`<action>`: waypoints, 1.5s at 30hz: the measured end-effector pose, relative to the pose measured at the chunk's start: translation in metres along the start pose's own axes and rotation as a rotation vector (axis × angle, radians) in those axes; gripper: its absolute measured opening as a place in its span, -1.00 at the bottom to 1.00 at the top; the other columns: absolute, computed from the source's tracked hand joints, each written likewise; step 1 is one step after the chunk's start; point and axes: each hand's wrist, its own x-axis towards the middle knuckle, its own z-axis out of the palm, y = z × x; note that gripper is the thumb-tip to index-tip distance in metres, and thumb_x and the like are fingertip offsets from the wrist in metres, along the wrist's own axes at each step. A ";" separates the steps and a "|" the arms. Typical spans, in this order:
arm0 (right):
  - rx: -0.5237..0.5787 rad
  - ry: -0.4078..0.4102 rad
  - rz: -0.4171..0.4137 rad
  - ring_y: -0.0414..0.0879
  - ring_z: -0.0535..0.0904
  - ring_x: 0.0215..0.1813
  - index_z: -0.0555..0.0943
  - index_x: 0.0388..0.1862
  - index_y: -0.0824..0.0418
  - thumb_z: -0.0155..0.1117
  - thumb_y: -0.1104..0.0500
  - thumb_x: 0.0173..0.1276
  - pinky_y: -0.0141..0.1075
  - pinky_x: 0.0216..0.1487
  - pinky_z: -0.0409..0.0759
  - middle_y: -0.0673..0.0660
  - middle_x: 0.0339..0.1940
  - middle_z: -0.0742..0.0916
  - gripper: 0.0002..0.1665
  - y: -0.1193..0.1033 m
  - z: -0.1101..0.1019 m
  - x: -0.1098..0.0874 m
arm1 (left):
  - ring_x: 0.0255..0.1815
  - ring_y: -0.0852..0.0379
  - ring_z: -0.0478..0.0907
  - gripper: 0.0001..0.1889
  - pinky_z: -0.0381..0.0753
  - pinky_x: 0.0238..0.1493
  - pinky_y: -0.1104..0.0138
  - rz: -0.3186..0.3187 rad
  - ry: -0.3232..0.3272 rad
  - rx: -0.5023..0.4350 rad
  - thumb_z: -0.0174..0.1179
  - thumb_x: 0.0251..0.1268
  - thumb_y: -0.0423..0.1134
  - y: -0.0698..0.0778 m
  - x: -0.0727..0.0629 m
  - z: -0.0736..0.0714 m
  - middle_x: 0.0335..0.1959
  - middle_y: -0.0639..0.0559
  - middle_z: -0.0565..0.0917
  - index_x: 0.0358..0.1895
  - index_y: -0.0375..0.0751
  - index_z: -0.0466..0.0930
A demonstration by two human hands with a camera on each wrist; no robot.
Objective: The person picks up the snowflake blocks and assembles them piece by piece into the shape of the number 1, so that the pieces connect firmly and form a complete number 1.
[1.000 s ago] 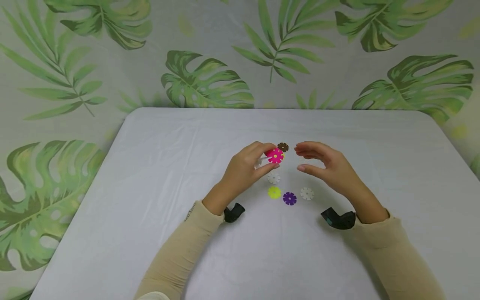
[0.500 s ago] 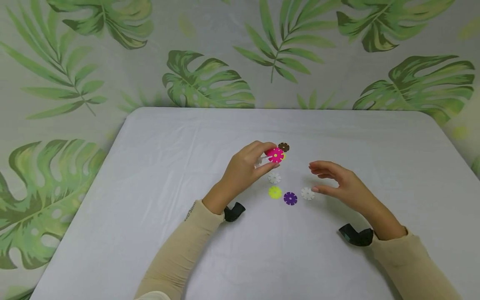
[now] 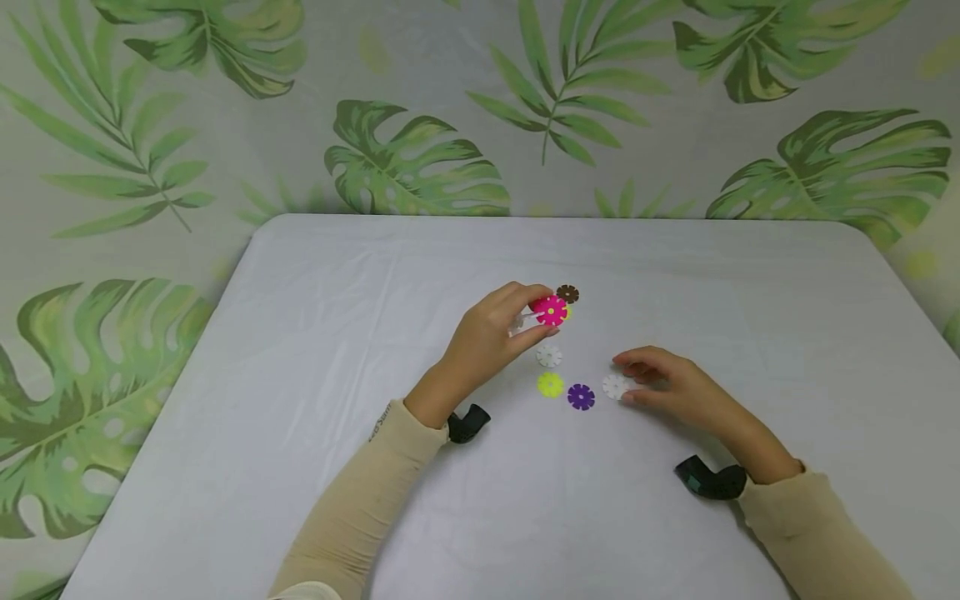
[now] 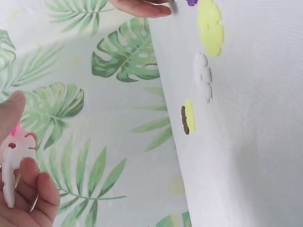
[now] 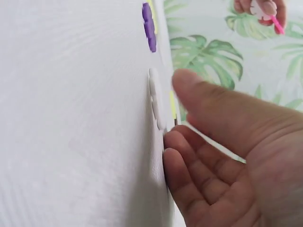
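My left hand [image 3: 487, 333] pinches a small joined piece of notched plastic discs, raised over the table. Its pink disc [image 3: 551, 311] faces up in the head view, and a white disc [image 4: 20, 149] shows between the fingers in the left wrist view. At the right, my right hand [image 3: 675, 390] is low over the table with fingers loosely bent and thumb apart, around the near side of a loose white disc [image 3: 613, 387]. In the right wrist view that disc lies flat, with a gap between it and the thumb.
Left of the right hand lie a purple disc [image 3: 581, 397], a yellow disc [image 3: 551, 384] and another white disc [image 3: 549, 356]. Farther back, a brown disc [image 3: 567, 294] sits beside a second yellow disc [image 4: 190, 116]. A leaf-patterned backdrop [image 3: 420, 158] stands behind the white-covered table [image 3: 315, 333].
My right hand has drawn away from near the left hand, toward me and down to the white disc at the right. The left hand has stayed in place with its discs.
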 end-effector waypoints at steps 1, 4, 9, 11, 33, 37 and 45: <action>-0.010 -0.003 -0.002 -0.09 0.49 -0.10 0.50 0.02 0.26 0.37 0.26 0.07 -0.49 -0.06 0.42 0.10 -0.06 0.58 -0.52 0.001 0.001 0.000 | -0.22 0.20 0.48 -0.59 0.41 -0.16 0.57 0.000 0.000 -0.001 0.34 0.00 -0.23 0.000 0.000 0.000 -0.24 0.00 0.59 -0.06 -0.29 0.50; -0.054 -0.011 0.003 -0.11 0.44 -0.05 0.55 -0.03 0.21 0.37 0.23 0.08 -0.54 -0.04 0.36 0.06 -0.05 0.55 -0.58 0.004 0.004 0.001 | -0.21 0.20 0.48 -0.59 0.41 -0.15 0.56 0.000 -0.003 0.000 0.34 0.00 -0.23 0.000 0.000 0.000 -0.23 -0.01 0.59 -0.06 -0.30 0.50; -0.099 -0.018 0.035 -0.12 0.40 -0.06 0.57 -0.11 0.18 0.38 0.25 0.06 -0.52 -0.05 0.35 0.03 -0.08 0.53 -0.63 0.003 0.006 0.002 | -0.21 0.20 0.48 -0.59 0.41 -0.15 0.57 -0.008 -0.008 0.003 0.34 0.00 -0.23 0.000 -0.001 0.000 -0.23 0.00 0.59 -0.06 -0.30 0.50; -0.100 -0.023 0.053 -0.14 0.42 -0.15 0.55 -0.12 0.16 0.38 0.26 0.06 -0.48 -0.14 0.40 0.00 -0.17 0.55 -0.64 0.002 0.006 0.002 | -0.22 0.21 0.48 -0.59 0.40 -0.16 0.57 -0.011 -0.010 0.002 0.34 0.00 -0.23 -0.001 -0.001 0.000 -0.23 0.00 0.59 -0.06 -0.30 0.50; -0.131 0.115 0.008 -0.23 0.55 -0.31 0.56 -0.21 0.19 0.31 0.28 0.13 -0.50 -0.28 0.49 -0.01 -0.33 0.65 -0.78 -0.029 -0.025 0.012 | -0.25 0.21 0.47 -0.60 0.41 -0.19 0.57 -0.001 -0.006 -0.013 0.35 -0.01 -0.26 -0.001 -0.001 -0.002 -0.26 0.01 0.58 -0.07 -0.31 0.51; -0.113 0.157 -0.033 -0.26 0.56 -0.31 0.55 -0.21 0.24 0.30 0.32 0.12 -0.59 -0.25 0.45 0.00 -0.37 0.66 -0.77 -0.039 -0.033 0.019 | -0.24 0.21 0.47 -0.60 0.41 -0.17 0.57 0.000 -0.007 -0.011 0.35 -0.01 -0.25 -0.002 -0.001 -0.001 -0.25 0.00 0.58 -0.07 -0.31 0.50; -0.078 0.219 -0.089 -0.26 0.58 -0.35 0.54 -0.24 0.26 0.30 0.34 0.12 -0.58 -0.22 0.46 0.00 -0.43 0.66 -0.79 -0.056 -0.039 0.033 | -0.24 0.22 0.46 -0.60 0.41 -0.19 0.57 -0.008 -0.014 -0.025 0.34 0.00 -0.24 -0.001 -0.001 -0.001 -0.26 0.01 0.58 -0.06 -0.30 0.50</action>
